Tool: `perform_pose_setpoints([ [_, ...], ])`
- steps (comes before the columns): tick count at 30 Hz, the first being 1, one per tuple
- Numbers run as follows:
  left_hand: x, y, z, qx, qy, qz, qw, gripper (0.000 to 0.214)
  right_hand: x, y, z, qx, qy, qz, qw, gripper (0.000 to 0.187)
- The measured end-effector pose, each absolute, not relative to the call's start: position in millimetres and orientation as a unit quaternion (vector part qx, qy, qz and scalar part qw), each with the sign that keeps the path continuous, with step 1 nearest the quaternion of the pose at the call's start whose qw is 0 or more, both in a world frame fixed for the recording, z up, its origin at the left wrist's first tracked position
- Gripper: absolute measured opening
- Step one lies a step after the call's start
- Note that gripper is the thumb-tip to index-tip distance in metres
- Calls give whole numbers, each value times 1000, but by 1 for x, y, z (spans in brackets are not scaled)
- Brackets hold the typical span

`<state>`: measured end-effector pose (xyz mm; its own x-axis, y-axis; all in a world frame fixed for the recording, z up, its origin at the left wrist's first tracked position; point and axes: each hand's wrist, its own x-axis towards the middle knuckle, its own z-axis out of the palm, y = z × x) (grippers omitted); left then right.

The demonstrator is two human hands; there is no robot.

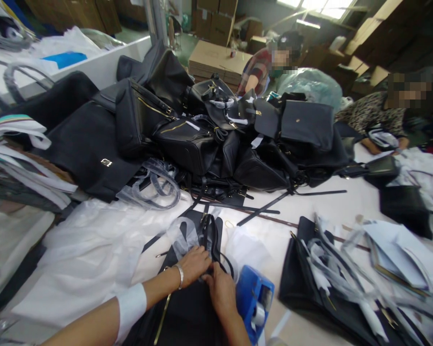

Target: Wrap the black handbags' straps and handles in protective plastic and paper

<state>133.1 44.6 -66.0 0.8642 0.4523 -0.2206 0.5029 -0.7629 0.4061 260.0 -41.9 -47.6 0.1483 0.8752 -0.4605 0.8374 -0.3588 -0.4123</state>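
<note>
A black bag (187,307) lies in front of me, with a gold zip down its left side. Clear plastic wrap (185,240) and a dark strap (213,230) gather at its upper end. My left hand (195,264), a bracelet at the wrist, is closed over the strap and the plastic with bent fingers. Against it from the right comes my right hand (222,288), its thumb and fingers drawn together at the same strap. Their exact grip is partly hidden. Close by my right hand stands a blue tape dispenser (247,293) with a roll of tape.
A heap of black bags (187,139) crosses the table's far side. On the right lie another black bag (296,278) and white papers (400,250); white wrapping sheets (90,250) spread on the left. Two people sit beyond, one in a plaid shirt (256,69).
</note>
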Motion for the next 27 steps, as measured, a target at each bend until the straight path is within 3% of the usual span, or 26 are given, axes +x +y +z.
perform_pose_setpoints([
  [9, 130, 43, -66, 925, 286, -55, 243, 9, 253, -36, -67, -766, -538, 348, 49, 12],
  [12, 126, 44, -64, 916, 308, -45, 253, 21, 252, -33, -70, -755, -546, 358, 63, 4],
  [15, 120, 46, -61, 913, 310, -37, 262, 34, 254, -34, -65, -742, -552, 368, 91, 8],
  [20, 108, 55, -51, 916, 295, -35, 271, 6, 259, -43, -49, -719, -564, 376, 155, 13],
  [26, 103, 58, -34, 915, 297, -22, 272, 5, 254, -48, -33, -731, -564, 348, 166, 10],
  [27, 103, 56, -31, 916, 296, -21, 270, 4, 252, -47, -30, -730, -566, 344, 170, 17],
])
